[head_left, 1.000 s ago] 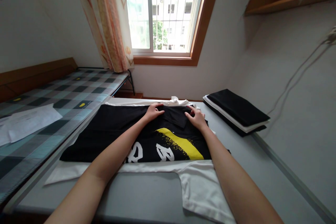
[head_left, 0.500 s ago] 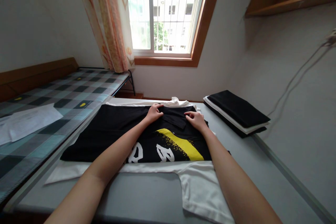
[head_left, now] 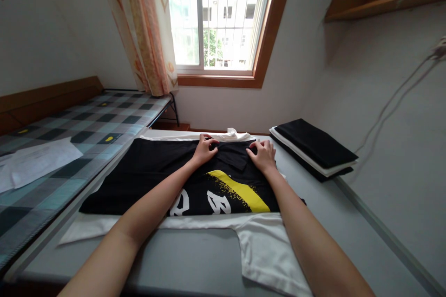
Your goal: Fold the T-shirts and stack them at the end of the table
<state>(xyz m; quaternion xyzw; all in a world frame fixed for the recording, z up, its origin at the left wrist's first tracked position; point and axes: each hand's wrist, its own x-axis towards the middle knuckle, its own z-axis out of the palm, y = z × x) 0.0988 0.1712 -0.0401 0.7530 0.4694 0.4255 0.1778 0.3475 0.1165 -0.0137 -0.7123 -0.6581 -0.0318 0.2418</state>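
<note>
Daylight enters at the top centre of the frame through a window (head_left: pixel 223 18) in a brown wooden surround (head_left: pixel 270 28), with an orange-patterned curtain (head_left: pixel 149 32) hanging at its left against a pale wall (head_left: pixel 223 106). A bed (head_left: pixel 87 118) with a checked mattress fills the left side, a brown board (head_left: pixel 52 95) behind it. A wooden shelf (head_left: pixel 390 2) occupies the upper right, above a grey worktop (head_left: pixel 195 260) stretching across the lower frame.

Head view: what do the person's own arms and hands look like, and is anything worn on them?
Both are bare. The left arm and right arm show no sleeve, cable or marking as far as they are in frame. The left hand and right hand are ungloved, with no watch or bracelet visible; small rings can't be ruled out.
</note>
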